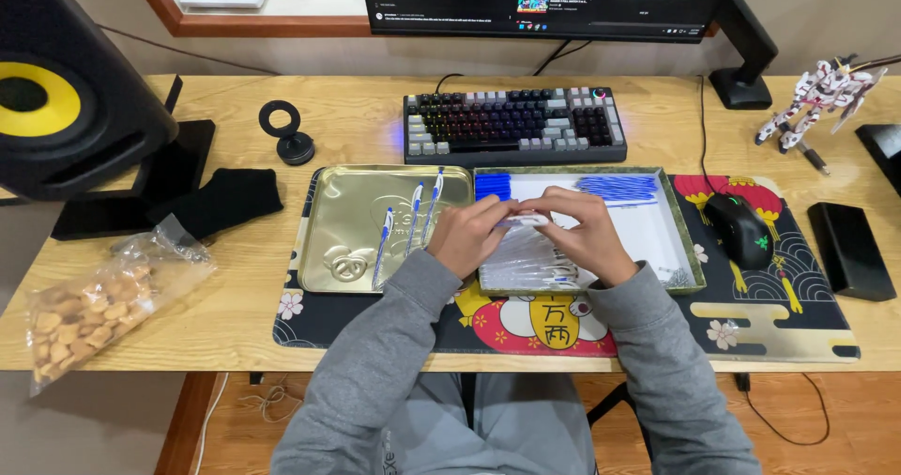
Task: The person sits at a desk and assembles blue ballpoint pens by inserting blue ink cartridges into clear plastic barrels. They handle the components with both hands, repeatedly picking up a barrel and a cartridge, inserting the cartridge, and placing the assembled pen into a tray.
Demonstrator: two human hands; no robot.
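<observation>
We clamp a white pen part [526, 220] between left hand [466, 236] and right hand [587, 236] fingers; its long axis runs parallel to the table's front edge.

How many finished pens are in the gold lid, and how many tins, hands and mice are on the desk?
Finished pens in the gold lid: 3
Tin halves, lid and white-lined tray: 2
Hands, left hand and right hand: 2
Mouse: 1
Total: 8
</observation>
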